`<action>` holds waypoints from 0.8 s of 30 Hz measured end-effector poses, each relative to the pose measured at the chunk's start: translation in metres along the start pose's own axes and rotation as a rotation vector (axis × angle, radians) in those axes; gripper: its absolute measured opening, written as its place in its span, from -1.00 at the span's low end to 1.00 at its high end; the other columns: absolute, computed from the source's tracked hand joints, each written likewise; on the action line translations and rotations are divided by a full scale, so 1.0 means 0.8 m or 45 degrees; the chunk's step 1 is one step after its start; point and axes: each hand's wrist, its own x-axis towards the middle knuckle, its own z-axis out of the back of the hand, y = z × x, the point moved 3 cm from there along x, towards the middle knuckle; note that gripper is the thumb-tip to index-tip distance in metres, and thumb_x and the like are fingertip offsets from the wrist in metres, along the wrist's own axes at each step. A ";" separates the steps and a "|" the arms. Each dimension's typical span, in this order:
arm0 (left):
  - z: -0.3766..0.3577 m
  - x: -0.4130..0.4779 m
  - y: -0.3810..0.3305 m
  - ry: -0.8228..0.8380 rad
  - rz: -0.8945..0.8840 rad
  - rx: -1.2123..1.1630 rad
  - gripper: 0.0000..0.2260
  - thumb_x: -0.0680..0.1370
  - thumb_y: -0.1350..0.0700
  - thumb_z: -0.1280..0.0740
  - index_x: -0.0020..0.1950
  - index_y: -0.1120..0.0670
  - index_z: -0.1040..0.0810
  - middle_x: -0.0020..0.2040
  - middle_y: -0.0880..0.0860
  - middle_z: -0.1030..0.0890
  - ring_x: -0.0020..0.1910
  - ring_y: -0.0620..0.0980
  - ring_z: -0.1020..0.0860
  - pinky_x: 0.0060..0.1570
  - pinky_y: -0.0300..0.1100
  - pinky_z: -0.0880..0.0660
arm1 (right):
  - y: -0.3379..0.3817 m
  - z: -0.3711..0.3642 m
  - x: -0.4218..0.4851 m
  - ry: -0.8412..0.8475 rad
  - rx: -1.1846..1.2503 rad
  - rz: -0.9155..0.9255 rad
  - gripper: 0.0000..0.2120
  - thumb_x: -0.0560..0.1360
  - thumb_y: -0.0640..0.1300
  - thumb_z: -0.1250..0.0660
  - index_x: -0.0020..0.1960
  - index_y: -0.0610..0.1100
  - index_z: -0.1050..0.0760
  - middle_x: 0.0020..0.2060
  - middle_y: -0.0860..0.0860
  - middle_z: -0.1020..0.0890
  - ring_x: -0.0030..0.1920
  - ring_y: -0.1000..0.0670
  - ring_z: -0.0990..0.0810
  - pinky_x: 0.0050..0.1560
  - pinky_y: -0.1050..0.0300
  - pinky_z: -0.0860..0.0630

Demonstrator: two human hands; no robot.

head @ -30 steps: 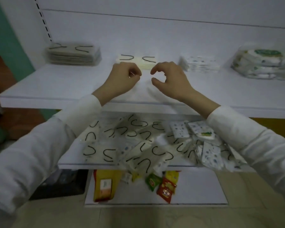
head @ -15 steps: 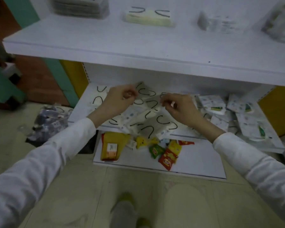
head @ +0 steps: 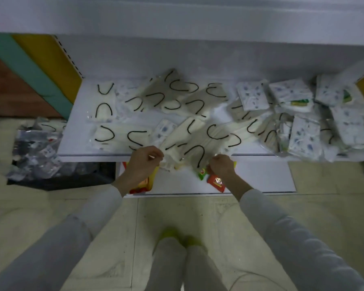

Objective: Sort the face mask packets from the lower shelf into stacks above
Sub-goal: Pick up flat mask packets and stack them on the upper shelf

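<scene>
Your left hand (head: 144,162) and right hand (head: 221,165) each pinch an end of a clear plastic packet of cream, black-looped mask (head: 190,151): likely light, floppy, slippery, best gripped at edges.

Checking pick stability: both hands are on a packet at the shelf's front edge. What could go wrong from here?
1. The left hand and right hand pinch a cream mask packet that overhangs the lower shelf's front edge amid overlapping packets. Lifting may drag neighbours down onto the snack packets.
2. A patterned packet lies within the cream pile and could be stacked wrongly.
</scene>
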 end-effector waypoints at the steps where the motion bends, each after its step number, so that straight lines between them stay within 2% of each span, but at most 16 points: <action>1: -0.003 0.003 0.003 0.018 0.003 0.006 -0.87 0.54 0.26 -0.30 -0.15 0.08 -0.57 -0.15 0.05 -0.61 -0.24 -0.07 -0.59 -0.30 -0.35 -0.46 | -0.001 -0.008 0.003 0.002 0.137 -0.091 -0.76 0.55 -0.18 -0.21 -0.21 -0.26 -0.53 -0.29 -0.16 -0.60 -0.30 -0.06 -0.59 -0.36 0.34 -0.51; 2: -0.006 0.004 0.006 0.033 0.000 0.017 -0.85 0.54 0.26 -0.31 -0.18 0.05 -0.57 -0.17 0.01 -0.61 -0.29 -0.15 -0.57 -0.32 -0.36 -0.46 | -0.001 -0.016 0.007 -0.008 0.278 -0.169 -0.81 0.54 -0.18 -0.24 -0.13 -0.29 -0.51 -0.27 -0.16 -0.59 -0.37 -0.03 -0.56 -0.53 0.35 -0.43; 3: -0.009 0.006 0.009 0.039 -0.004 0.023 -0.82 0.54 0.25 -0.31 -0.20 0.01 -0.56 -0.19 -0.02 -0.61 -0.35 -0.21 -0.56 -0.34 -0.37 -0.46 | -0.002 -0.021 0.011 -0.031 0.411 -0.238 -0.82 0.53 -0.20 -0.26 -0.01 -0.33 -0.49 -0.19 -0.18 -0.60 -0.36 -0.05 -0.56 -0.59 0.34 -0.37; 5: -0.014 0.007 0.014 0.033 0.002 0.014 -0.81 0.53 0.26 -0.33 -0.22 0.01 -0.57 -0.22 -0.03 -0.61 -0.38 -0.23 -0.55 -0.36 -0.37 -0.45 | -0.004 -0.029 0.018 -0.060 0.638 -0.339 -0.77 0.49 -0.23 -0.27 0.09 -0.33 -0.46 -0.07 -0.20 -0.59 -0.31 -0.09 -0.54 -0.60 0.32 -0.35; 6: -0.017 0.006 0.016 0.037 0.014 0.014 -0.84 0.53 0.26 -0.33 -0.20 0.05 -0.58 -0.22 0.00 -0.62 -0.38 -0.21 -0.56 -0.35 -0.34 -0.46 | -0.004 -0.031 0.018 -0.074 0.728 -0.359 -0.81 0.48 -0.25 -0.28 0.05 -0.33 -0.47 -0.10 -0.20 -0.59 -0.34 -0.07 -0.50 -0.58 0.30 -0.33; 8: -0.025 0.003 0.018 0.054 0.031 0.044 -0.89 0.53 0.26 -0.34 -0.16 0.10 -0.60 -0.20 0.01 -0.62 -0.34 -0.19 -0.56 -0.33 -0.33 -0.47 | -0.002 -0.032 0.014 -0.092 0.843 -0.376 -0.91 0.45 -0.27 -0.31 -0.17 -0.30 -0.46 -0.27 -0.17 -0.53 -0.43 -0.03 -0.39 -0.50 0.24 -0.29; 11: -0.034 0.000 0.017 0.069 0.011 0.057 -0.86 0.53 0.28 -0.33 -0.18 0.08 -0.58 -0.24 -0.06 -0.59 -0.38 -0.33 -0.54 -0.35 -0.47 -0.45 | -0.004 -0.027 0.009 -0.101 1.008 -0.391 -0.77 0.42 -0.32 -0.34 -0.38 -0.24 -0.38 -0.45 -0.11 -0.43 -0.51 0.00 -0.26 -0.47 0.23 -0.21; 12: -0.037 0.000 0.015 0.078 0.016 0.038 -0.83 0.53 0.29 -0.32 -0.20 0.07 -0.57 -0.24 -0.07 -0.58 -0.38 -0.35 -0.53 -0.34 -0.49 -0.44 | -0.005 -0.026 0.008 -0.087 1.055 -0.402 -0.76 0.41 -0.34 -0.33 -0.39 -0.23 -0.37 -0.48 -0.10 -0.41 -0.51 0.00 -0.25 -0.47 0.24 -0.19; 14: -0.043 0.000 0.013 0.099 0.040 -0.006 -0.77 0.53 0.32 -0.29 -0.24 0.03 -0.55 -0.23 -0.05 -0.59 -0.38 -0.25 -0.55 -0.33 -0.48 -0.43 | -0.008 -0.023 0.005 -0.049 1.148 -0.429 -0.77 0.41 -0.34 -0.33 -0.37 -0.21 -0.37 -0.50 -0.08 -0.40 -0.51 0.00 -0.26 -0.47 0.25 -0.21; 18: -0.054 0.003 0.006 0.089 0.086 -0.080 -0.78 0.54 0.33 -0.25 -0.21 0.07 -0.55 -0.20 0.01 -0.60 -0.30 -0.10 -0.56 -0.37 -0.38 -0.46 | -0.012 -0.016 0.003 0.013 1.152 -0.355 -0.84 0.46 -0.37 -0.24 -0.24 -0.17 -0.42 -0.35 -0.11 -0.46 -0.38 -0.04 -0.43 -0.49 0.26 -0.40; 22: -0.055 0.014 -0.004 0.013 0.099 -0.198 -0.87 0.57 0.29 -0.24 -0.08 0.17 -0.57 -0.17 0.05 -0.60 -0.26 -0.11 -0.55 -0.36 -0.43 -0.47 | -0.015 -0.003 -0.006 0.029 1.092 -0.171 -0.78 0.47 -0.39 -0.16 -0.26 -0.12 -0.38 -0.40 -0.07 -0.40 -0.38 -0.03 -0.34 -0.40 0.19 -0.33; 24: -0.055 0.022 -0.010 -0.001 0.132 -0.283 -0.89 0.59 0.20 -0.25 -0.02 0.15 -0.57 -0.11 0.06 -0.61 -0.16 -0.05 -0.57 -0.22 -0.38 -0.50 | -0.015 0.004 -0.012 0.084 1.083 -0.072 -0.75 0.47 -0.40 -0.15 -0.25 -0.10 -0.39 -0.43 -0.03 -0.37 -0.38 0.00 -0.31 -0.36 0.19 -0.26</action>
